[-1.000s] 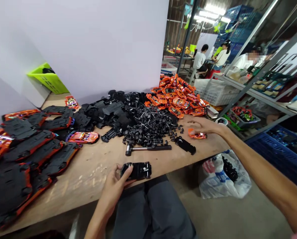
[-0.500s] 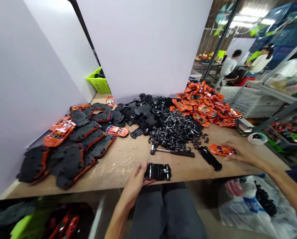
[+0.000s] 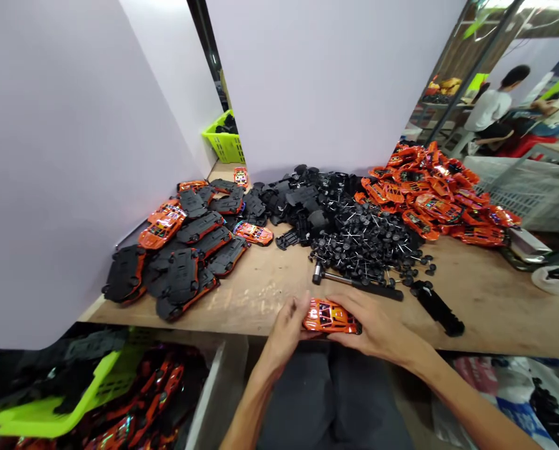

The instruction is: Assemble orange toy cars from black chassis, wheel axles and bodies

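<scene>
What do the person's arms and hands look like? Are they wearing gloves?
No gloves. The left hand and right hand are bare, with no rings that I can see. The left forearm and right forearm are bare too: no sleeves, watch or bracelet show.

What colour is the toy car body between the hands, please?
The car body is orange; head view.

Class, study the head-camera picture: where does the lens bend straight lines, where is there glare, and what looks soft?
Head view: wide-angle distortion tilts the wall panels and the table; glossy highlights on the orange shell pile; distant person soft; the orange toy car between left hand and right hand is sharp.
</scene>
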A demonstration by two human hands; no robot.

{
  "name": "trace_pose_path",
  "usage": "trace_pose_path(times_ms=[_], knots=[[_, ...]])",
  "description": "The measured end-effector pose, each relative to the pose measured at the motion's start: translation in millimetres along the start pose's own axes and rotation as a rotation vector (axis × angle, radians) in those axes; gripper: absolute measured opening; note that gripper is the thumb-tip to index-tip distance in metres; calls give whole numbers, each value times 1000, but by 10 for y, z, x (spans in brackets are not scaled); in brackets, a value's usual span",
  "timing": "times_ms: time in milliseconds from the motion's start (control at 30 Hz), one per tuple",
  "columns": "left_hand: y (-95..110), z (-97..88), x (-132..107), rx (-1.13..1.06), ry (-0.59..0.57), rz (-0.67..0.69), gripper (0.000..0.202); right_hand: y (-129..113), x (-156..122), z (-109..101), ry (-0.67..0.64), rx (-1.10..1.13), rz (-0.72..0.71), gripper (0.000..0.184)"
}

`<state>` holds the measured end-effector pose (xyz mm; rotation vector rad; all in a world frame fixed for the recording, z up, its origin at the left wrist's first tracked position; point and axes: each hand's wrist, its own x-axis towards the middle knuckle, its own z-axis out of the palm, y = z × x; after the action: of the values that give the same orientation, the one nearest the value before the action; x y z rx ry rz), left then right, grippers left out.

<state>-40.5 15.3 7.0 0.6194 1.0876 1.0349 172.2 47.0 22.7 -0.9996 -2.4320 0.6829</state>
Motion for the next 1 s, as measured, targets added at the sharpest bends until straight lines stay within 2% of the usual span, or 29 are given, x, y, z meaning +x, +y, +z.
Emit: trace_pose_path(times_ms=[100, 200, 467, 667, 800, 1000], knots=[[-62, -17, 31, -4, -60, 9, 51, 23, -5, -11, -65, -8, 37, 55], [-86, -25, 45, -54, -73, -2, 53, -10, 2, -9, -105, -15, 56, 54], [-50, 0, 39, -45, -16, -49, 56, -15, 50, -22, -127, -74, 8, 46], [-83, 12, 59, -18, 37, -82, 57, -21, 9, 46, -138, -201, 41, 40], [-92, 6, 64, 37, 72, -84, 56, -4, -10, 106, -166, -235, 49, 45], [-117, 12, 98, 142, 136, 28, 52, 44, -55, 273, -29, -296, 8, 63]])
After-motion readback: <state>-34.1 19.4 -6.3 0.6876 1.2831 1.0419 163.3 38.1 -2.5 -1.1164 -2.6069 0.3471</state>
